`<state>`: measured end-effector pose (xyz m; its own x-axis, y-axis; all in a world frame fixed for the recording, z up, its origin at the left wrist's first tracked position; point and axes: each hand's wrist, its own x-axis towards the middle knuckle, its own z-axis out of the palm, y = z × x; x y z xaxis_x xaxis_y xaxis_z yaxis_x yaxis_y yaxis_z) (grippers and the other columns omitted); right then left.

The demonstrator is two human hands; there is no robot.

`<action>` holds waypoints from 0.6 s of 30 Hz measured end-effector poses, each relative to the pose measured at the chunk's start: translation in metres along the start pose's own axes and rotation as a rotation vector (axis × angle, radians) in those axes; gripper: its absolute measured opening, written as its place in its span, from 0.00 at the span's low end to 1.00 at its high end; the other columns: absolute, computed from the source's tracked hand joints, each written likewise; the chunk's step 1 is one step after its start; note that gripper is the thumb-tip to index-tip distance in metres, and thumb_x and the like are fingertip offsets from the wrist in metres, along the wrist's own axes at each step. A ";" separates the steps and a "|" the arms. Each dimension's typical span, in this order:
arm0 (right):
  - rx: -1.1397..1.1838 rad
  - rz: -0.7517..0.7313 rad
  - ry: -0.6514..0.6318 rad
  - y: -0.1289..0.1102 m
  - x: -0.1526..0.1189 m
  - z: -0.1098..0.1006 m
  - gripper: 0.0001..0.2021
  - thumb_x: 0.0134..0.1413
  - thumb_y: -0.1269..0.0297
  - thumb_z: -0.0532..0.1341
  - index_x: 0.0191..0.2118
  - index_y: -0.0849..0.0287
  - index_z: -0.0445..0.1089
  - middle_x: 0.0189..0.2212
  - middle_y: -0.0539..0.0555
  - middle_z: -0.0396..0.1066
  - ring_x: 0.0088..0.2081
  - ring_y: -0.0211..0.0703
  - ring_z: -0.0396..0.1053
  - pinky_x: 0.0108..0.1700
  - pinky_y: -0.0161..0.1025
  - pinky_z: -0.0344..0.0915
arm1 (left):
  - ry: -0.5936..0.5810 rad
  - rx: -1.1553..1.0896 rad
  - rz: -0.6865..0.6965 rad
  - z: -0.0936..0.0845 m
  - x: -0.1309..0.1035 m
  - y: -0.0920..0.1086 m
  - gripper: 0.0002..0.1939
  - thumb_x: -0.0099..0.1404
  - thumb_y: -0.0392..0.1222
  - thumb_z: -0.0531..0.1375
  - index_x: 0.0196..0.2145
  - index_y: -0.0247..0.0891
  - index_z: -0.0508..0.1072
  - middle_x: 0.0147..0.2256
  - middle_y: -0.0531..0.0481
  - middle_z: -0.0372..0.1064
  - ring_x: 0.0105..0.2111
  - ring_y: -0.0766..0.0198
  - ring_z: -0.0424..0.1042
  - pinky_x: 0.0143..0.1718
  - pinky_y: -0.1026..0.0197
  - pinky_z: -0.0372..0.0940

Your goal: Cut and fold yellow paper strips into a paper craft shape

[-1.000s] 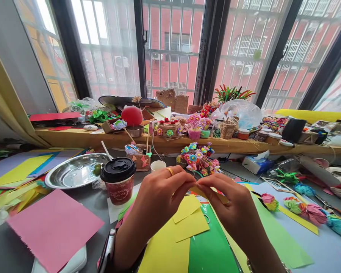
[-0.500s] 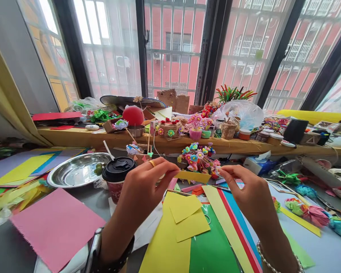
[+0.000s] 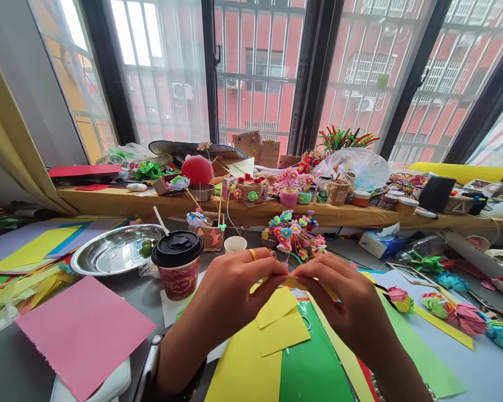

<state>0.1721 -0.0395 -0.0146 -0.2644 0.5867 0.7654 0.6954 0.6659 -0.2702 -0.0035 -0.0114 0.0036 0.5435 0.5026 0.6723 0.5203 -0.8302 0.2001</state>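
My left hand (image 3: 237, 285), with a ring on one finger, and my right hand (image 3: 346, 290) meet over the middle of the desk. Both pinch a narrow yellow paper strip (image 3: 294, 281), mostly covered by my fingers. Below them two small yellow paper pieces (image 3: 285, 332) overlap on a larger yellow sheet (image 3: 247, 368). A green sheet (image 3: 308, 368) lies beside that one. Just beyond my fingertips stands a bunch of colourful small flowers (image 3: 293, 230).
Left of my hands are a lidded paper cup (image 3: 179, 279), a metal tray (image 3: 104, 262) and a pink sheet (image 3: 86, 335). A white cup (image 3: 235, 244) stands behind my left hand. Crumpled paper flowers (image 3: 467, 318) lie at right. Crafts crowd the windowsill (image 3: 251, 211).
My hands have come together from either side, my right hand travelling left. The yellow strip, stretched between them before, is now mostly hidden by my fingers.
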 end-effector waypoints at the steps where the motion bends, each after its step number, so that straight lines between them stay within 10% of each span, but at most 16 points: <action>1: -0.002 -0.003 -0.007 0.000 0.000 -0.001 0.06 0.52 0.71 0.54 0.30 0.59 0.67 0.25 0.51 0.68 0.29 0.39 0.65 0.30 0.35 0.61 | -0.005 0.014 -0.002 -0.002 -0.001 -0.001 0.05 0.58 0.38 0.55 0.29 0.40 0.71 0.27 0.55 0.70 0.26 0.69 0.68 0.29 0.68 0.61; 18: -0.027 0.064 -0.060 0.007 -0.001 -0.004 0.06 0.53 0.72 0.54 0.30 0.58 0.67 0.26 0.52 0.68 0.30 0.40 0.64 0.33 0.36 0.60 | 0.017 0.140 -0.016 -0.004 -0.006 -0.011 0.06 0.58 0.38 0.55 0.29 0.40 0.72 0.28 0.55 0.71 0.28 0.68 0.69 0.30 0.66 0.62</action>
<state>0.1799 -0.0373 -0.0154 -0.2580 0.6549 0.7104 0.7299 0.6138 -0.3007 -0.0147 -0.0062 0.0000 0.5236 0.5105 0.6820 0.6166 -0.7795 0.1101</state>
